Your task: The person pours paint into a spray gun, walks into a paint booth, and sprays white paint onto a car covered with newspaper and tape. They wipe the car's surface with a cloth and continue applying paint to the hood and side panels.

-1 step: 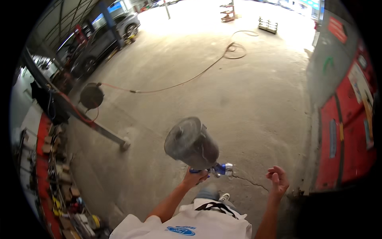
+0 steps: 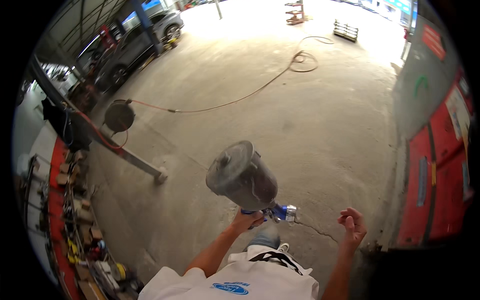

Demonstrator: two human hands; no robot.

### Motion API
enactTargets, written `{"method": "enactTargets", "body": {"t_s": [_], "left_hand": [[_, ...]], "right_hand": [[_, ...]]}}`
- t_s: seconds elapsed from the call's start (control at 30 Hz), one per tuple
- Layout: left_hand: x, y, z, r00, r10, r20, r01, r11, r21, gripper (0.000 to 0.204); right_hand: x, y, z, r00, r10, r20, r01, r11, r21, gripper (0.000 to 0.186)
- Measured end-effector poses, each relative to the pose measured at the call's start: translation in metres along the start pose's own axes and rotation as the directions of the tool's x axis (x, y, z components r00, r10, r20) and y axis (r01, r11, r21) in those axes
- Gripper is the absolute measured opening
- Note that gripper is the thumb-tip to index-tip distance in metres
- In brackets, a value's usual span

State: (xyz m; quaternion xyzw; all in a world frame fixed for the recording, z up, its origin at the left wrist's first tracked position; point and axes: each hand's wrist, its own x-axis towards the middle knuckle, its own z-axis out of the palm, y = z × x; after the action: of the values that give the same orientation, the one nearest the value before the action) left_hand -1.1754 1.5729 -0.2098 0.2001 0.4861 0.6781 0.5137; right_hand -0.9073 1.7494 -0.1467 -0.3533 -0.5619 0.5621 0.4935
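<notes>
Spray gun (image 2: 278, 212) out front, left hand (image 2: 248, 220) firmly wrapped around it!
It's held over the near concrete floor (image 2: 330, 170), silver nozzle (image 2: 291, 213) facing right; over on the right, the right hand (image 2: 353, 225) rides free, fingers loosely bent, nothing visible in it. The grey cup (image 2: 243, 177) appears to lean left, so a good carry means levelling it and perhaps lending that spare hand. Farther left sits the hose reel (image 2: 119, 116); beyond, the looped hose (image 2: 240, 103) wants stepping around.
</notes>
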Motion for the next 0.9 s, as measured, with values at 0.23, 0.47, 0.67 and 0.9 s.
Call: {"method": "enactTargets", "body": {"t_s": [0.23,0.47,0.67,0.9], "left_hand": [[0.083,0.038,-0.002,0.955,0.073,0.288,-0.038,0.992,-0.124,0.064],[0.339,0.085,0.059,0.913,0.07,0.403,0.031,0.971,-0.238,0.066],[0.565,0.114,0.12,0.954,0.043,0.298,0.024,0.976,-0.215,0.055],[0.81,0.106,0.181,1.0,-0.006,0.024,0.008,0.997,-0.083,0.018]], "right_hand": [[0.116,0.011,0.03,0.989,0.031,0.143,-0.02,0.997,-0.074,0.023],[0.336,0.068,0.035,0.98,0.17,0.099,-0.164,0.984,-0.067,0.02],[0.514,0.123,0.003,0.972,0.22,-0.079,-0.226,0.971,-0.081,0.02],[0.742,0.203,-0.065,0.942,0.272,-0.194,-0.308,0.933,-0.187,0.016]]}}
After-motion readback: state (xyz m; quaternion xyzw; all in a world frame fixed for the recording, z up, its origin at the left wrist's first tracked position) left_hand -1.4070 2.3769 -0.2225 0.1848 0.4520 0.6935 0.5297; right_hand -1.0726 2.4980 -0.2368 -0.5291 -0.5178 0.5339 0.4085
